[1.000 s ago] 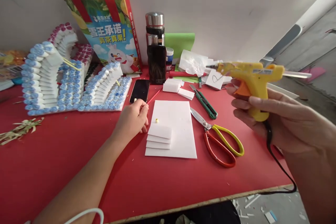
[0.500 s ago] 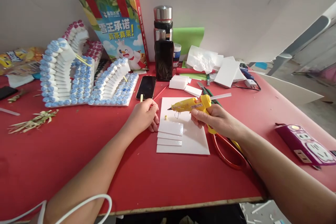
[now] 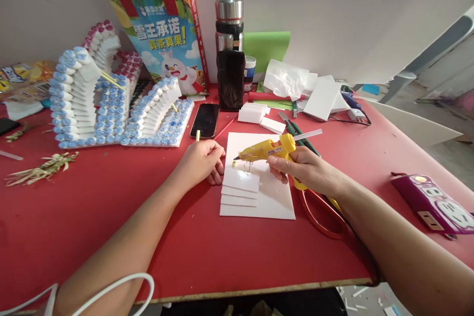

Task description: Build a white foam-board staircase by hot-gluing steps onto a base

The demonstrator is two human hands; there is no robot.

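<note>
Right hand gripping a yellow glue gun, nozzle pointing left, just beside a small yellow piece on a white board. Clear glue stick protrudes from the gun's rear. Left hand closed around a pale yellow stick, one end showing above the knuckles; hand rests at the board's left edge. On the board's left side, overlapping white strips lie stepped toward the near edge.

Right of the board: scissors, red handle loop visible, partly covered by the right arm. Green cutter lies behind the gun. Beyond the left hand, a phone flat on the red table. Farther left, white structures edged with blue rosettes, before a printed bag. Metal flask upright near the wall. Far right, a purple power strip.
</note>
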